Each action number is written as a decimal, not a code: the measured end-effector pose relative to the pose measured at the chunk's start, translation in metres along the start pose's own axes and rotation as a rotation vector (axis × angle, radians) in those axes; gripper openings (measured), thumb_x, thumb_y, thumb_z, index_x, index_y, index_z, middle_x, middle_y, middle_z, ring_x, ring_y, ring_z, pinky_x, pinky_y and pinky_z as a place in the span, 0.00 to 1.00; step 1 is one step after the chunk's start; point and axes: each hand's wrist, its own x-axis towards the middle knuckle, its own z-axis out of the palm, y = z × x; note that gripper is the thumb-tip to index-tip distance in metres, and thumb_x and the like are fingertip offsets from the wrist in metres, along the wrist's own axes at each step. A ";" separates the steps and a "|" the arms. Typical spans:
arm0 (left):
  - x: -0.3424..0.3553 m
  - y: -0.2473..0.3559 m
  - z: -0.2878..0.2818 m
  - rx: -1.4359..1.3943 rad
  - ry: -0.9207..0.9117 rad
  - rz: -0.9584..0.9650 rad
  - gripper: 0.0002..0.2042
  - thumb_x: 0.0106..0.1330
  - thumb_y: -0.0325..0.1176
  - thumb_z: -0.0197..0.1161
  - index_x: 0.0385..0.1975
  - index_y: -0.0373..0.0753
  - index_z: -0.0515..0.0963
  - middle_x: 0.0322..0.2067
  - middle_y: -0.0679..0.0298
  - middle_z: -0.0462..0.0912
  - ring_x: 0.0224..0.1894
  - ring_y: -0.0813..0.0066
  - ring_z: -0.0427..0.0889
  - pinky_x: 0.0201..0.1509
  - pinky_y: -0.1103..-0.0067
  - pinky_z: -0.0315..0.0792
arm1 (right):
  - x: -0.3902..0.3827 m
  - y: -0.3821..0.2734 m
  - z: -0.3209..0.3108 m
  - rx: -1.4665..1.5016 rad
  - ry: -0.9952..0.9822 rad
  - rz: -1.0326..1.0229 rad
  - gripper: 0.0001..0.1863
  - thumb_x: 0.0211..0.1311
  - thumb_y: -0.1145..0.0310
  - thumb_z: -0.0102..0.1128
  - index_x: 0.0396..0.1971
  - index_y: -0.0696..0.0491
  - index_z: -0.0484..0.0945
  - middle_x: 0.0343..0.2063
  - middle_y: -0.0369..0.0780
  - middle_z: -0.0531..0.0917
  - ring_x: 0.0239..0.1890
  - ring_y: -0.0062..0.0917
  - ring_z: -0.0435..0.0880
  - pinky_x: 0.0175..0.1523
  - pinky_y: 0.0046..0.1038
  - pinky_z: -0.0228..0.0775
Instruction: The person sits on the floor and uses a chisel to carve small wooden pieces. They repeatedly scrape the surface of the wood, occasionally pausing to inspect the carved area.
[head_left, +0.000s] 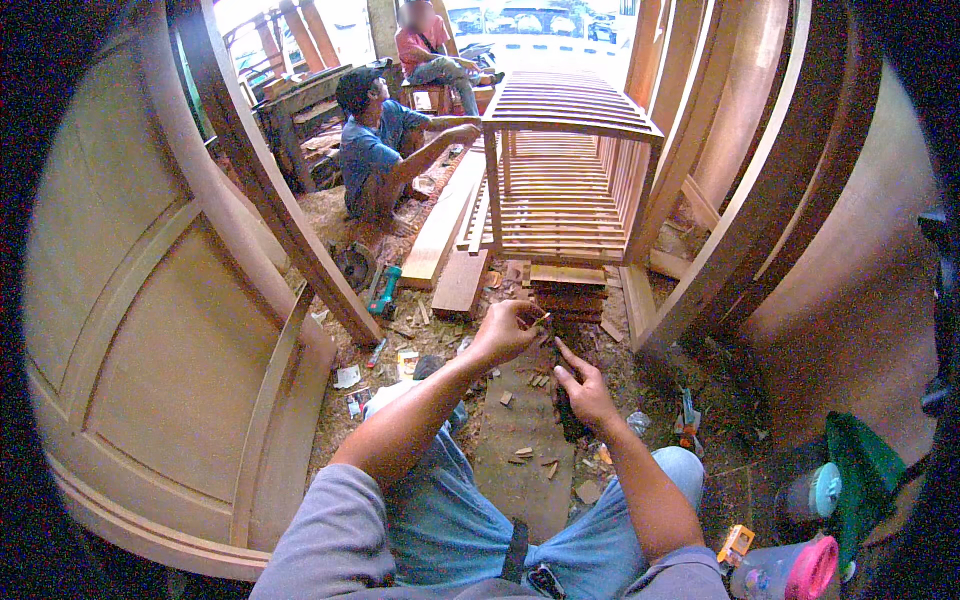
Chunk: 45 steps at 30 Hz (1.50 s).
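Pale sliver (pixel 543 319) at centre: the left hand (pixel 505 335) is pinching it; the right hand (pixel 588 396) is hovering beside, grip indeterminable. Upper centre, a slatted frame (pixel 575 127) is standing, seemingly largely assembled; remaining work is unclear.

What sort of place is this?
Most likely a woodworking shop: there's a slatted wooden frame, a teal handheld power tool on the floor, and small wood offcuts scattered about.
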 end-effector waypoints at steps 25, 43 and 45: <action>0.004 -0.012 0.003 0.172 0.015 0.158 0.13 0.49 0.35 0.66 0.33 0.35 0.82 0.32 0.52 0.83 0.34 0.62 0.83 0.41 0.73 0.75 | 0.001 -0.006 0.001 -0.017 -0.001 0.023 0.24 0.63 0.72 0.50 0.60 0.55 0.64 0.56 0.42 0.72 0.58 0.25 0.68 0.64 0.25 0.54; 0.011 -0.019 0.009 0.112 -0.056 0.153 0.12 0.56 0.36 0.62 0.35 0.35 0.81 0.32 0.49 0.82 0.35 0.56 0.82 0.41 0.69 0.75 | 0.005 0.005 0.000 -0.055 0.005 -0.036 0.24 0.63 0.73 0.49 0.61 0.54 0.63 0.55 0.41 0.73 0.57 0.24 0.69 0.63 0.24 0.54; 0.009 -0.022 0.011 0.085 -0.062 0.133 0.12 0.54 0.35 0.62 0.34 0.35 0.81 0.31 0.49 0.82 0.35 0.56 0.82 0.40 0.69 0.75 | 0.004 0.008 -0.001 -0.067 0.009 0.010 0.24 0.64 0.73 0.49 0.61 0.54 0.64 0.55 0.40 0.73 0.55 0.23 0.69 0.63 0.24 0.55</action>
